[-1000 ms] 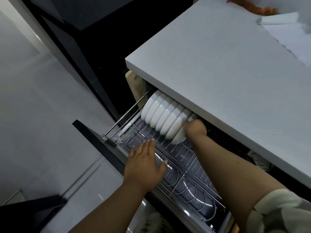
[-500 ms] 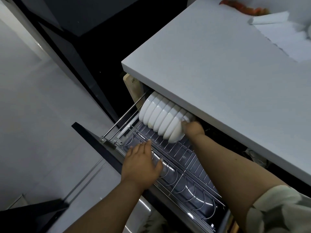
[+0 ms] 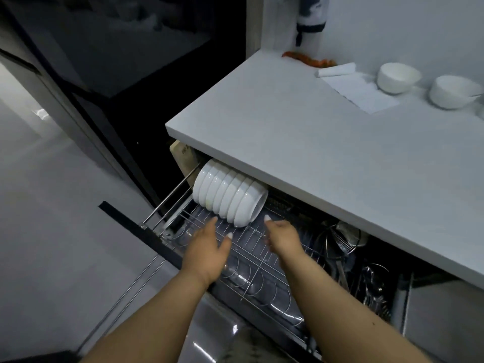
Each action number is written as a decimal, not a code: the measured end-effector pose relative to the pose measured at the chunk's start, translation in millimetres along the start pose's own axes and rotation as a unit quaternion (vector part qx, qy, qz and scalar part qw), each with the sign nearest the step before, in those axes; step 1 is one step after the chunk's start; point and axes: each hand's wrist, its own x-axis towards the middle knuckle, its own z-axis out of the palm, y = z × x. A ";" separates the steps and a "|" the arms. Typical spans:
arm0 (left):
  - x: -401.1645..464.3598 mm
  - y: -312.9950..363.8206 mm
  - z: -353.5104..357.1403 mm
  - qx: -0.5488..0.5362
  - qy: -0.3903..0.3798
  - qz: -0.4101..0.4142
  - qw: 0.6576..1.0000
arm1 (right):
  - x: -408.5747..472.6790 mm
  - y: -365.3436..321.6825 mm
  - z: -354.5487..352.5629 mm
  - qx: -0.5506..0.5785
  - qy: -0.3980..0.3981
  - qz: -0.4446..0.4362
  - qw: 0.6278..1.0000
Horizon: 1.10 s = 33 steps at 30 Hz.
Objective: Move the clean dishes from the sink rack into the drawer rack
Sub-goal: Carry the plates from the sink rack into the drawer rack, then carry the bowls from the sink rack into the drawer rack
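Note:
A row of several white bowls (image 3: 230, 196) stands on edge at the far left of the pulled-out wire drawer rack (image 3: 251, 260), partly under the countertop. My left hand (image 3: 208, 248) hovers over the rack's front left, fingers straight and empty. My right hand (image 3: 281, 235) hangs just right of the nearest bowl, apart from it, fingers loosely bent and holding nothing. Two more white bowls (image 3: 398, 77) (image 3: 455, 91) sit on the countertop at the far right.
The white countertop (image 3: 301, 142) overhangs the back of the drawer. Metal utensils and a strainer (image 3: 345, 239) fill the drawer's right part. A folded white cloth (image 3: 358, 90) lies on the counter. A wooden board (image 3: 183, 158) stands left of the bowls. Grey floor lies to the left.
My right hand has let go of the nearest bowl and drawn back toward me. My left hand has lifted slightly. The view has tilted up, showing two bowls on the counter.

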 end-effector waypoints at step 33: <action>-205.6 259.1 150.3 -0.092 -0.248 0.218 0.939 | -233.0 57.5 -324.4 0.266 0.210 -0.051 0.939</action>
